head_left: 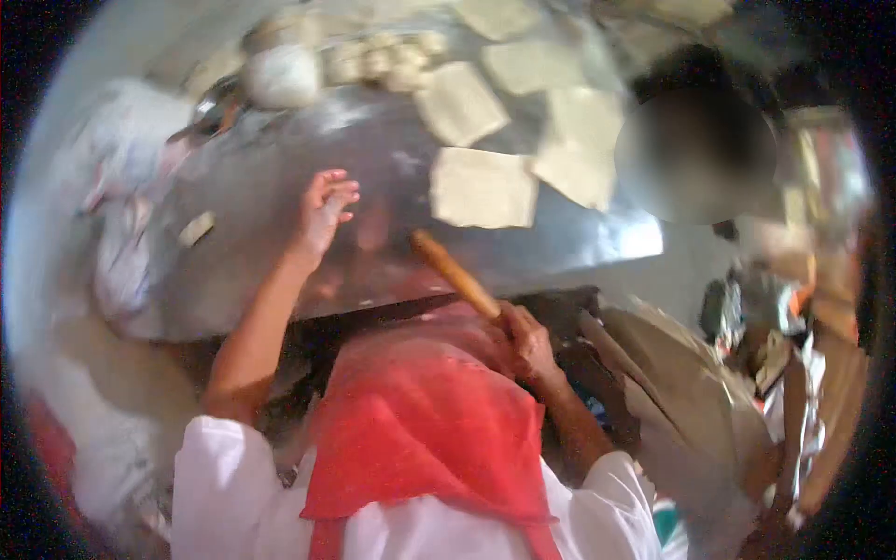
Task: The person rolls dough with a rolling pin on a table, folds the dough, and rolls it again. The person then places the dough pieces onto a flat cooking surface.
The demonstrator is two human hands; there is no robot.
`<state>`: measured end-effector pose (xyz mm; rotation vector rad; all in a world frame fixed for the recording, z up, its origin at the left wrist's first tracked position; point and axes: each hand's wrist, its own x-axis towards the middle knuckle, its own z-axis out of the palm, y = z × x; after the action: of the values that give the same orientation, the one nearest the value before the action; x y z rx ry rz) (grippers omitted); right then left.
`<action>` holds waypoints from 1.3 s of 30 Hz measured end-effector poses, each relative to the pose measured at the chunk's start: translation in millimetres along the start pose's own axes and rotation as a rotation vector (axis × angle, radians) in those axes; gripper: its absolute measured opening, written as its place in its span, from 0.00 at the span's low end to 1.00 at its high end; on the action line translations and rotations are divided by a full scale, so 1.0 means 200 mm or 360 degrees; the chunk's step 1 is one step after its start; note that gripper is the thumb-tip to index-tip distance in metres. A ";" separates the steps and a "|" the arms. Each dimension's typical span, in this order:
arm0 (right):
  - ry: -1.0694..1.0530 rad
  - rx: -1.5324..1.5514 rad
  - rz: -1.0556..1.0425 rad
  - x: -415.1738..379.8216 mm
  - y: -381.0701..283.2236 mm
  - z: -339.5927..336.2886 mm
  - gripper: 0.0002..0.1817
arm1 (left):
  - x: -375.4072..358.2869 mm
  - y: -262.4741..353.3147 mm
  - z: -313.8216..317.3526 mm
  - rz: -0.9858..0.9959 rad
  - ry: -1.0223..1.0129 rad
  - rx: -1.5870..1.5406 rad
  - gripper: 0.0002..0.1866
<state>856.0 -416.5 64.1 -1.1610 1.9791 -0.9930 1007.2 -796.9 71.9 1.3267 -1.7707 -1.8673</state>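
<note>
Wooden rolling pin (457, 277) in the right hand (528, 343), slanting over the near edge of the metal worktop (252, 243).
The right hand grips its near end; the left hand (327, 207), empty, hangs over the metal with fingers loosely curled. Beyond the pin lie flat square dough sheets (483, 189), some overlapping; farther left, small dough balls (381, 62).

Brown cardboard-like sheets (686, 373) near jumbled clutter (761, 313) at right, whitish bundle (126, 126) upper left.

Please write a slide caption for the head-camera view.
Right hand grips a rolling pin; empty left hand is over a metal table with dough sheets.
</note>
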 end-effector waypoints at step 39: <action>0.1443 -0.1129 0.0899 0.79 -0.47 1.21 0.34 | 1.14 -0.26 -0.32 0.1819 -0.0493 0.1374 0.33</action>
<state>1025.8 -659.2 -5.1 -0.3391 3.3058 -0.5312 947.0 -988.8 -62.7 -0.0588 -2.7366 -0.6766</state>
